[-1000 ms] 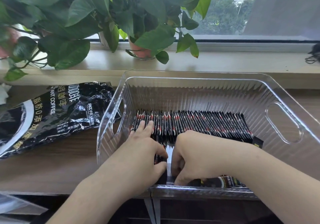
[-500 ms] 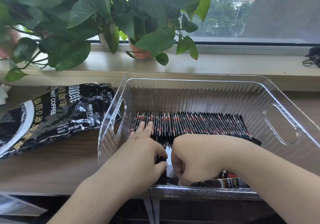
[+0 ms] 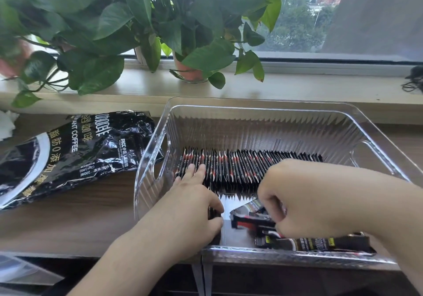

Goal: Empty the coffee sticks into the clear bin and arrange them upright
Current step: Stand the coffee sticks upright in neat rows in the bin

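A clear ribbed bin (image 3: 263,110) stands on the wooden desk. A long row of black-and-red coffee sticks (image 3: 238,169) stands upright across its middle. My left hand (image 3: 194,204) is inside the bin at the left; its fingers lie on the row's left end and its thumb pinches a small bundle of upright sticks near the front wall. My right hand (image 3: 295,201) has its fingers curled down onto loose coffee sticks (image 3: 251,221) lying flat on the bin floor. More flat sticks (image 3: 320,243) lie along the front right wall.
A crumpled black instant-coffee bag (image 3: 68,156) lies on the desk left of the bin. Potted plants (image 3: 142,27) stand on the windowsill behind. A clear plastic item (image 3: 20,270) shows at the lower left edge. A dark cable (image 3: 412,82) rests on the sill, far right.
My right hand has shifted right and lifted slightly, uncovering loose flat sticks and bare bin floor between my hands. My left hand stays in place on the row.
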